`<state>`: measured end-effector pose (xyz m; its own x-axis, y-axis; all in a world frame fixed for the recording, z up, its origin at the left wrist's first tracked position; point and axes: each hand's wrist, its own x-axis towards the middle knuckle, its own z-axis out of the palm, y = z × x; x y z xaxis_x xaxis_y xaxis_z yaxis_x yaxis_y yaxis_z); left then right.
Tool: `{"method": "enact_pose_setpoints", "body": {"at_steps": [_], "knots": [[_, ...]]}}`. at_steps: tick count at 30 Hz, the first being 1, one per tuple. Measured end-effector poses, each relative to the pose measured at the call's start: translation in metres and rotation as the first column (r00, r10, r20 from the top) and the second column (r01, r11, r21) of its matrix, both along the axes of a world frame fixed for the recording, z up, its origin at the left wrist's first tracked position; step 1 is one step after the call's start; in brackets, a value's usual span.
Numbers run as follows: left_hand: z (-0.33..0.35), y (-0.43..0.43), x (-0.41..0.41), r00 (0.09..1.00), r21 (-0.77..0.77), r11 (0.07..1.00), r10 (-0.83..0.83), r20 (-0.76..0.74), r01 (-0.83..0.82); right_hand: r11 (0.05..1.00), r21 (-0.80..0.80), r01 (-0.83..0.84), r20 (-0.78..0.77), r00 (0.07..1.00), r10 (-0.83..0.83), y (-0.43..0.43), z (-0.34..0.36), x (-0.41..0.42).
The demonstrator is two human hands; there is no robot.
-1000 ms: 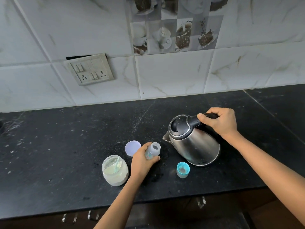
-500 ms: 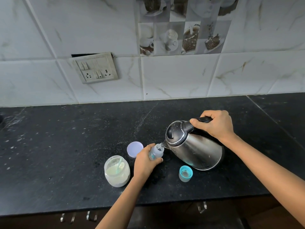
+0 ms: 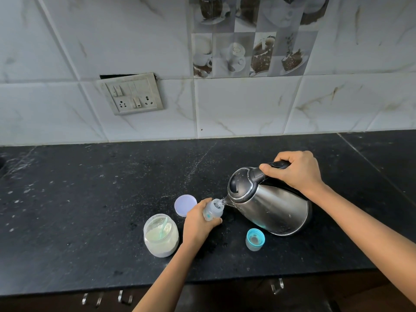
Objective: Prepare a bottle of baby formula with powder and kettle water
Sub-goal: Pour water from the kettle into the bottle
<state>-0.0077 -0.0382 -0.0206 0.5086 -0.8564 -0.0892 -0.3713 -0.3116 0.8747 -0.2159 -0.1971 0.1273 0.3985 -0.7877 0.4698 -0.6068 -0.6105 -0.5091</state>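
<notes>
1. A small, clear plastic baby bottle (image 3: 212, 210) is held near the middle of the black countertop (image 3: 90, 199), closer to the front edge than to the back edge. Its mouth is uncapped. How much it contains cannot be told.
2. The bottle is gripped by the left hand (image 3: 197, 222), with fingers and thumb curled round its lower body.
3. A stainless-steel kettle (image 3: 272, 208), with a rounded brushed body and a black domed lid, is tipped towards the bottle. Its spout is placed just at the bottle's mouth, and a thin thread of water is seen between the two.
4. The kettle's black handle is clasped by the right hand (image 3: 297, 174), all fingers being wrapped over it.
5. A squat, clear, open powder jar (image 3: 161, 238) is set just left of the left wrist, towards the front edge. It is largely filled with pale cream powder, in which a translucent greenish scoop (image 3: 163, 226) is stood.
6. A round, flat, pale lilac jar lid (image 3: 185, 204) is laid behind the jar and just left of the bottle, its right rim hidden by the left hand.
7. A teal-and-clear bottle cap (image 3: 255, 239) is stood alone between the kettle and the front edge, right of the left hand.
8. The countertop is made of dark, matt, speckled stone, with a seam towards its right end.
9. Glossy white marbled wall tiles (image 3: 247, 104) are seen behind the back edge, and a white switch plate (image 3: 132, 94) is mounted on them.
</notes>
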Motion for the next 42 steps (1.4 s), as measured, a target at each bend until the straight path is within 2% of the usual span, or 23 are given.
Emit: {"method": "enact_pose_setpoints", "body": {"at_steps": [8,18,42], "knots": [[-0.002,-0.002,0.001,1.0,-0.013,1.0,0.006,0.021,-0.005,1.0,-0.024,0.001,-0.014,1.0,-0.002,-0.001,0.01,0.0],[-0.006,-0.004,0.004,0.999,-0.054,0.998,0.013,-0.034,-0.014,0.999,-0.044,0.01,-0.021,1.0,-0.011,-0.001,0.017,0.0],[-0.01,0.0,-0.004,0.995,-0.089,0.995,0.033,-0.098,-0.041,1.0,-0.028,0.004,0.051,0.999,-0.003,0.002,0.021,-0.009]]}}
